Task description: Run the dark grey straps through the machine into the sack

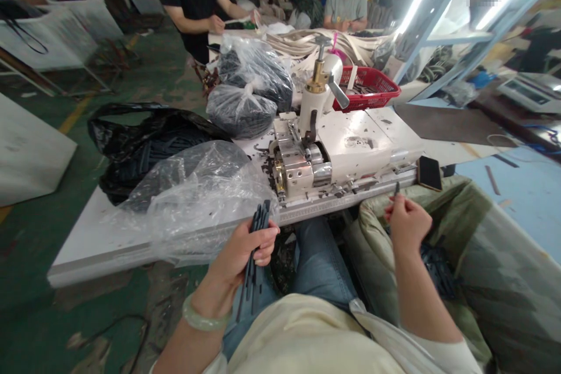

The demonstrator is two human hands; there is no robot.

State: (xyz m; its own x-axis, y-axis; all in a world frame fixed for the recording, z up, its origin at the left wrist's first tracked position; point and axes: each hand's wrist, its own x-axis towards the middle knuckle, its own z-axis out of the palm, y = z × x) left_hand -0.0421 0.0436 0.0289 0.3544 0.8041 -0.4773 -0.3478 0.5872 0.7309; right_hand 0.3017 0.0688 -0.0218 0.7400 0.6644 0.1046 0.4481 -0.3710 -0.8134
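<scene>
My left hand point(243, 257) is closed around a bundle of thin black strips point(258, 228), held upright at the table's front edge beside a clear plastic bag point(197, 193). My right hand point(407, 219) is closed and pinches a single black strip point(397, 190) just in front of the white bench machine point(346, 152). That hand hovers over the open green sack point(477, 245) at my right, which has dark strips inside.
Tied bags of black strips point(245, 108) and a loose black bag point(140, 140) lie on the white table point(87, 245). A phone point(428, 172) rests near the machine, a red basket point(372, 85) behind it. Two people work at the far end.
</scene>
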